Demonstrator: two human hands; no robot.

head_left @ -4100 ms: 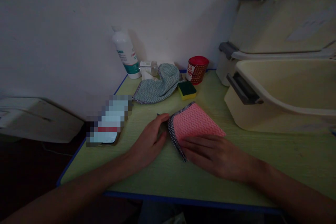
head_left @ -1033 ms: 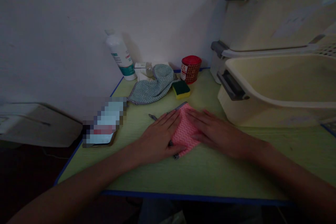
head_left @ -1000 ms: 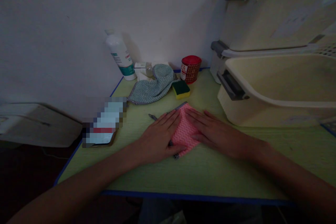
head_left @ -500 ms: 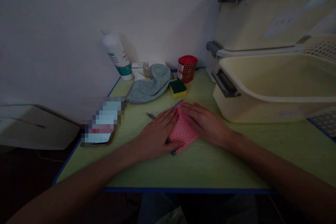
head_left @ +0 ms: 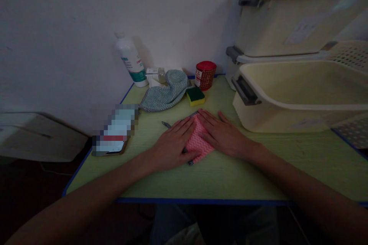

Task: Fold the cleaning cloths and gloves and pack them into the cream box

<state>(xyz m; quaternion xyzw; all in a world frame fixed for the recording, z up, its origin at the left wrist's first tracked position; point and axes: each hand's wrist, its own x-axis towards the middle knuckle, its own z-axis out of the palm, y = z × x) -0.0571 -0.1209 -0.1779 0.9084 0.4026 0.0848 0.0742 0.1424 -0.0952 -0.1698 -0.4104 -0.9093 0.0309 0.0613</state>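
Note:
A pink cloth [head_left: 199,140] with a dark checked edging lies folded on the green tabletop [head_left: 184,185], a short dark loop poking out at its left. Flat across the cloth's left part rests my left hand [head_left: 171,146], fingers stretched out, thumb along the near edge. On its right side lies my right hand [head_left: 228,134], also flat, with the fingers extended and partly spread. Both palms face down and hide much of the cloth. Beyond them sit a yellow and green sponge [head_left: 196,96] and a crumpled blue-grey cloth [head_left: 163,93].
At the right stands a cream plastic basin [head_left: 276,118] with a grey handle, before stacked lidded boxes [head_left: 287,26]. Against the wall are a white bottle [head_left: 130,61], a small clear bottle [head_left: 155,74] and a red roll [head_left: 205,75]. A blurred phone [head_left: 116,130] lies left.
My right hand has shifted slightly on the cloth, and its fingers are spread wider, with one finger lifted apart. My left hand stays in nearly the same place.

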